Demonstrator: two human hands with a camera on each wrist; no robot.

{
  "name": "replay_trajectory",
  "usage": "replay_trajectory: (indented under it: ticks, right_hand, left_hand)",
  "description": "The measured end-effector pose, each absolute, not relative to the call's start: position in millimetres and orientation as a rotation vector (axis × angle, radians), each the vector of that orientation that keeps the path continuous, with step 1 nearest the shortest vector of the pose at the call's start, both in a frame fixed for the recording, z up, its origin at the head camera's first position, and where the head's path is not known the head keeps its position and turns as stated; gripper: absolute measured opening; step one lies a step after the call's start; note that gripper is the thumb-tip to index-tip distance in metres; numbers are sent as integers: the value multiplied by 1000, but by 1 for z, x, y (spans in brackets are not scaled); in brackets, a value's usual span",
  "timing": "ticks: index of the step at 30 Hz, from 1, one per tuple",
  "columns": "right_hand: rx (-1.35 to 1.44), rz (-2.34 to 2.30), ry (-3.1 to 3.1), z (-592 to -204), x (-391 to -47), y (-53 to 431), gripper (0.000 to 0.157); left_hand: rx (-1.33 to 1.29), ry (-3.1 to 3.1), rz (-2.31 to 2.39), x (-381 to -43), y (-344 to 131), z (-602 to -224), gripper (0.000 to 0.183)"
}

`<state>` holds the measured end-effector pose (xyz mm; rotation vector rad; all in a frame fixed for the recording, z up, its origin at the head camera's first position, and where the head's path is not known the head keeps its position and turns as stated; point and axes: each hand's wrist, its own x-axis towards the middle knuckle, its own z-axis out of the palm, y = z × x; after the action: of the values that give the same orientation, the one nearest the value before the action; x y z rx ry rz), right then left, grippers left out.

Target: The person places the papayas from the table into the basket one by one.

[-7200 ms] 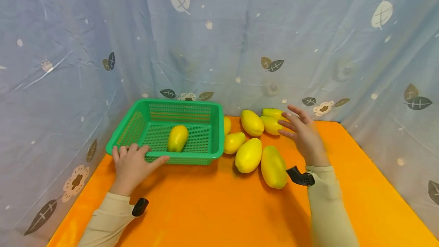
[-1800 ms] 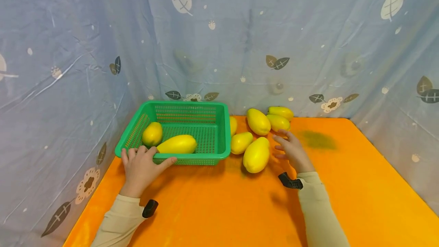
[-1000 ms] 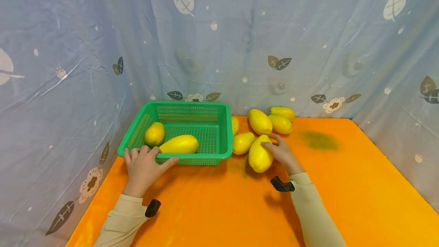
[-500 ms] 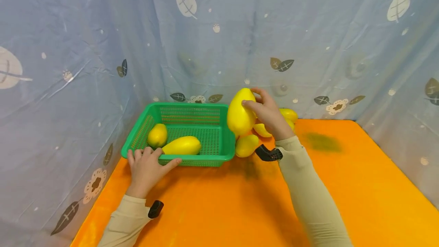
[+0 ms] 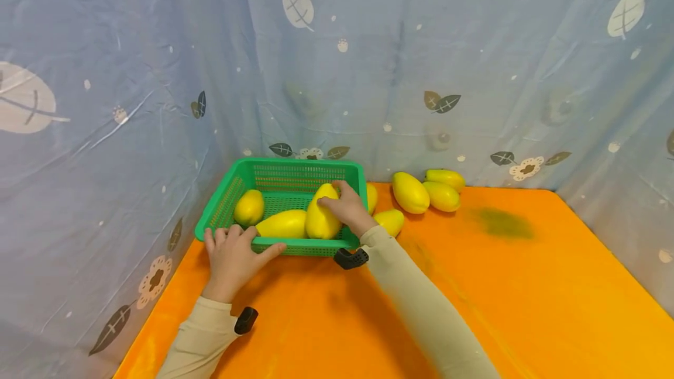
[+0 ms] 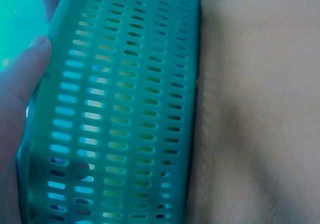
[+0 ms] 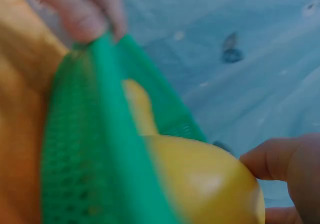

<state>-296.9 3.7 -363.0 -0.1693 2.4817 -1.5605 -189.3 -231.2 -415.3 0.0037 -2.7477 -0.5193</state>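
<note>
My left hand (image 5: 231, 262) grips the front-left rim of a green plastic basket (image 5: 300, 162), thumb along the outer front side. In the left wrist view that thumb (image 6: 30, 69) lies against the rim of the slotted basket wall (image 6: 120, 109). Inside the basket's right half, my right hand (image 5: 350, 209) holds a yellow papaya (image 5: 320, 215) from its right side, narrow end up. The right wrist view shows fingertips (image 7: 267, 159) on this papaya (image 7: 205, 184), just past the rim. Beside it in the basket lie a long papaya (image 5: 284, 224) and a rounder one (image 5: 249, 208).
Several yellow papayas lie right of the basket on the orange tabletop (image 5: 474, 309): one (image 5: 391, 222) close by, partly behind my forearm, another (image 5: 372, 196) half hidden by the basket, and a group (image 5: 411, 193) near the back. A blue patterned curtain (image 5: 368, 75) encloses the table.
My right hand has taken the papaya from the table, lifted it and carried it left into the basket. Earlier, two other papayas came to lie there. My left hand has kept its grip.
</note>
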Motion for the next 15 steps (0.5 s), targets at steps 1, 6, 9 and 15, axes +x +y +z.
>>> replay_trajectory:
  ticks: [1, 6, 9, 15]
  right_hand:
    - [-158, -1534, 2494, -368, -296, 0, 68]
    - [-186, -1405, 2493, -384, -295, -12, 64]
    - [-216, -1391, 2445, -386, -296, -14, 62]
    - [-197, -1411, 2413, -386, -296, -16, 62]
  left_hand:
    - [3, -2743, -514, -189, -231, -416, 73]
    - [-10, -2727, -485, -190, -229, -417, 72]
    - [-11, -2714, -470, -189, -229, -415, 71]
    - [-10, -2706, -452, -187, -231, -415, 70]
